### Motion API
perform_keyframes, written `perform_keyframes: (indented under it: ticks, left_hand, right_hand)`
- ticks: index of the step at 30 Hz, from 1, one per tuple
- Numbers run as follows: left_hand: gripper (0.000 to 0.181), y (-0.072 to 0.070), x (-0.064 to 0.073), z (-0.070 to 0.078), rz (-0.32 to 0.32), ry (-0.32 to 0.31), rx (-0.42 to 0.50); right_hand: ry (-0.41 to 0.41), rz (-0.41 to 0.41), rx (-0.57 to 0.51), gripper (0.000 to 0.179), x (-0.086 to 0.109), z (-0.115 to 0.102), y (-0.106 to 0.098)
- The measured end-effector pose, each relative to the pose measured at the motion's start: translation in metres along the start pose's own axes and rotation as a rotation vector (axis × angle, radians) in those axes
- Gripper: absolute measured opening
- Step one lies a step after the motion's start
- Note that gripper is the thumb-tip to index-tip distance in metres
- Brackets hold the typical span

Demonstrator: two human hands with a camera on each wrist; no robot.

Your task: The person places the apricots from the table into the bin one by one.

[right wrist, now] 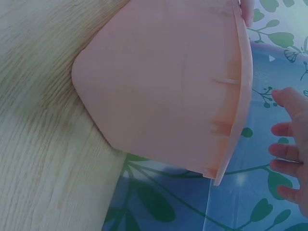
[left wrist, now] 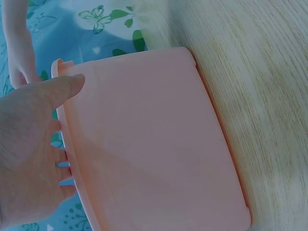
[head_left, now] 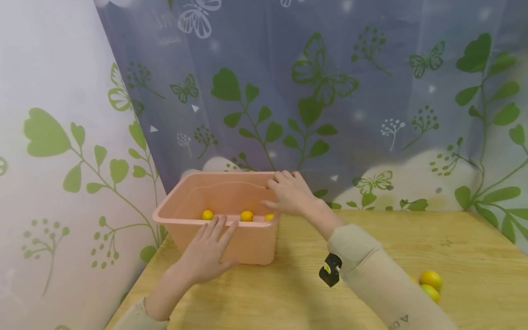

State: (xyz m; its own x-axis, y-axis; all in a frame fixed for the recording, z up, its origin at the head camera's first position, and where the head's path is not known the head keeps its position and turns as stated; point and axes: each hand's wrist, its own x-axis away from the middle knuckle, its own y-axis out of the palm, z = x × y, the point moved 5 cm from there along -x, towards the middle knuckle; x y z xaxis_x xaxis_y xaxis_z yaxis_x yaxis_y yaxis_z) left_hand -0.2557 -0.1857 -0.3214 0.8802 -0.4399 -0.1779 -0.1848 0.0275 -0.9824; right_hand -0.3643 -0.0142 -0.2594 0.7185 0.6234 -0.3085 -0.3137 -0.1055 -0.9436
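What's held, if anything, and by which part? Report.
Right hand holds nothing. Left hand is at the front rim of the pink bin; whether it grips is unclear.

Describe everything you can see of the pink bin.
The pink bin looks like smooth plastic: open-topped, roughly rectangular, with rounded corners and a lipped rim. It stands upright on the wooden table, holding at least three yellow fruits. The left hand reaches over its near rim, contact unclear; the right hand hovers by its right end, apart from the rim.

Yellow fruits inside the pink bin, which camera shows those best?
The head view: it looks into the pink bin and shows three yellow fruits. Both wrist views show the bin's outside walls but none of those fruits.
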Motion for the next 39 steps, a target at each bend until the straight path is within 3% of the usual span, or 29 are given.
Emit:
perform_keyframes:
  ticks: [6, 14, 24, 39]
  left_hand:
    - [0.078, 0.000, 0.001, 0.000, -0.003, -0.003, -0.007]
    - [0.079, 0.003, 0.001, -0.001, 0.000, -0.009, 0.006]
    - [0.076, 0.004, -0.001, -0.002, -0.010, -0.018, 0.035]
    - [0.074, 0.002, -0.003, -0.002, -0.011, -0.029, 0.036]
  right_hand:
    - [-0.014, 0.007, 0.021, 0.041, 0.011, 0.004, 0.005]
    - [-0.085, 0.117, 0.045, 0.035, 0.039, 0.012, 0.007]
    - [-0.125, 0.180, 0.044, 0.038, 0.074, 0.030, 0.013]
    - [-0.096, 0.154, -0.015, 0.039, 0.128, 0.069, 0.034]
